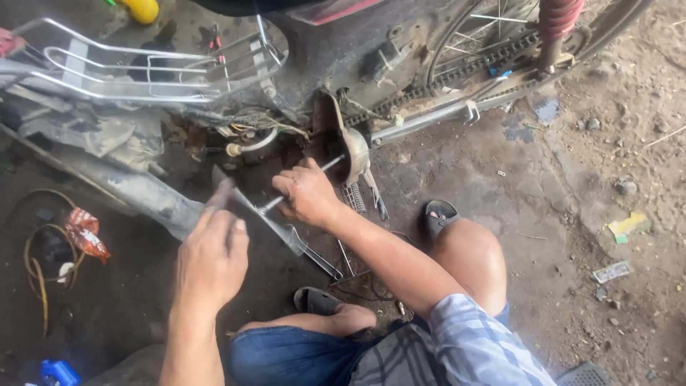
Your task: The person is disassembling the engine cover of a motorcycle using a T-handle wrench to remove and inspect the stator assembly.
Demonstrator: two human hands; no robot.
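Blue plastic, probably a small bottle point(58, 372), sits on the dirt floor point(572, 214) at the far lower left, well left of the motorbike's hub point(355, 154), which serves as the landmark. Further toward the hub lies a crumpled red wrapper point(87, 232) beside a coil of yellowish cable point(34, 250). Above these, a chrome luggage rack point(153, 68) lies tipped on its side, well up and left of the hub.

Left of and below the hub, the left hand point(212, 254) is raised with fingers curled around something; the motion blur makes it hard to say what, possibly a flat metal tool point(246, 204) used for striking. Just left of the hub, the right hand point(307, 193) is closed around a long steel rod point(304, 184), whose far end meets the hub, held level so that it stays lined up with the hole. A wrench point(314, 256) lies on the floor below the hub. Right of the hub, the chain point(457, 75) runs toward the rear wheel point(493, 36).
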